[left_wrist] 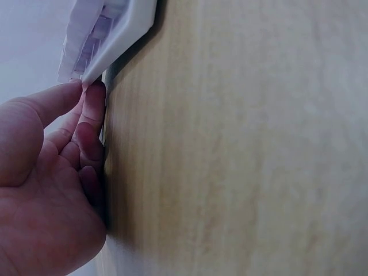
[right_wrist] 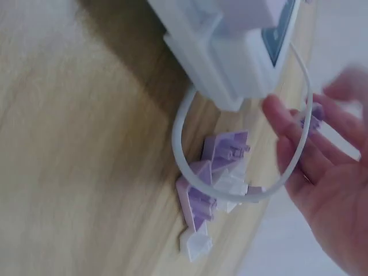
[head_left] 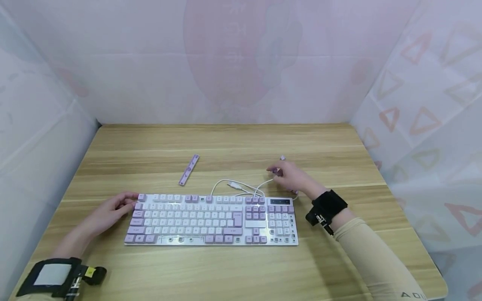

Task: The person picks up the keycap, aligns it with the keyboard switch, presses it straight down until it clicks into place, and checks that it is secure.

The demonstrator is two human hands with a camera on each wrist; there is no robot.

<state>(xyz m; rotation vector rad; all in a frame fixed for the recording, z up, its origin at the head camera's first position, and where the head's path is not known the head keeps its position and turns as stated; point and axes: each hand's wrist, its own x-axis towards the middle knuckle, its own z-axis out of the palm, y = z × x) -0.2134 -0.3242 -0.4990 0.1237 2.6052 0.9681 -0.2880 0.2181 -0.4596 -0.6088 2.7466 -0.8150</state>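
Observation:
A white and purple keyboard (head_left: 211, 221) lies on the table, several key positions bare along its bottom row and number pad. My left hand (head_left: 113, 211) grips its back left corner, the thumb on the edge and the other fingers low beside it in the left wrist view. Behind the back right corner is my right hand (head_left: 291, 177), a small purple keycap (right_wrist: 313, 118) among its fingers. Loose purple keycaps (right_wrist: 227, 150) and white keycaps (right_wrist: 196, 244) lie near this hand. A long purple spacebar keycap (head_left: 189, 170) lies apart, behind the keyboard.
The keyboard's white cable (head_left: 222, 180) is looped behind it, its plug (head_left: 234, 185) lying on the wooden table (head_left: 226, 271). One cable loop (right_wrist: 179, 149) arches past the right hand and the loose keycaps. Pale printed sheets (head_left: 241, 92) stand around the table.

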